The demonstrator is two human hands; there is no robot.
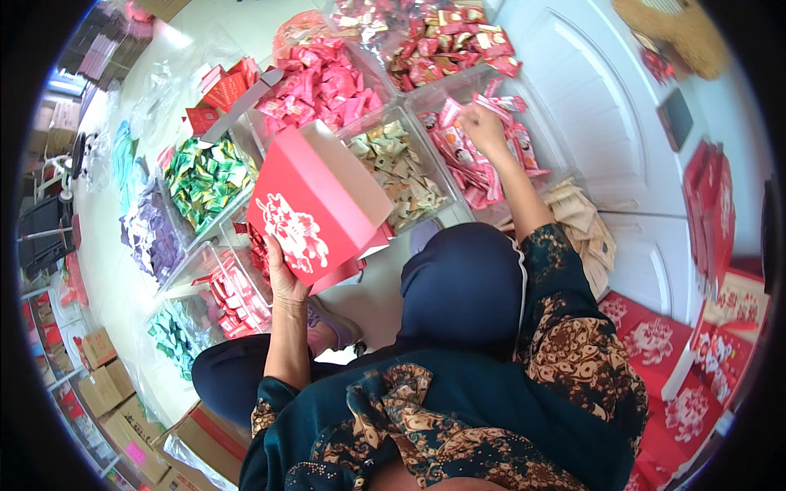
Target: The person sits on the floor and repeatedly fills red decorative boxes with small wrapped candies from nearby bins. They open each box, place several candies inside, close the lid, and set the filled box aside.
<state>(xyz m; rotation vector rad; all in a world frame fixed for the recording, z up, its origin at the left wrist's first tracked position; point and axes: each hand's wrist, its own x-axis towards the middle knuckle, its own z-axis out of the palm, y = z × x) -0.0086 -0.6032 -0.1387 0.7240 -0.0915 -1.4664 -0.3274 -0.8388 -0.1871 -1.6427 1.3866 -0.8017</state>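
Observation:
My left hand (285, 270) grips the lower side of a red gift box (313, 212) with a pale floral print; the box is tilted, its opening facing up and right. Over a clear plastic bin of pink-wrapped snack packets (457, 153) is my right hand (482, 126), fingers bent at the packets; whether it holds one I cannot tell. Beyond the box lie bins of cream-wrapped pieces (402, 175), bright pink packets (319, 86) and green-and-yellow packets (209, 181). Red-and-white packets (236, 294) fill a bin left of my left hand.
Red and gold packets (454, 43) lie at the top. Purple packets (150, 227) and teal packets (175, 334) are at left. Beige packets (580, 227) sit beside my right arm, near a white door panel (589, 92). Cardboard boxes (110, 386) stand lower left, red printed bags (657, 368) lower right.

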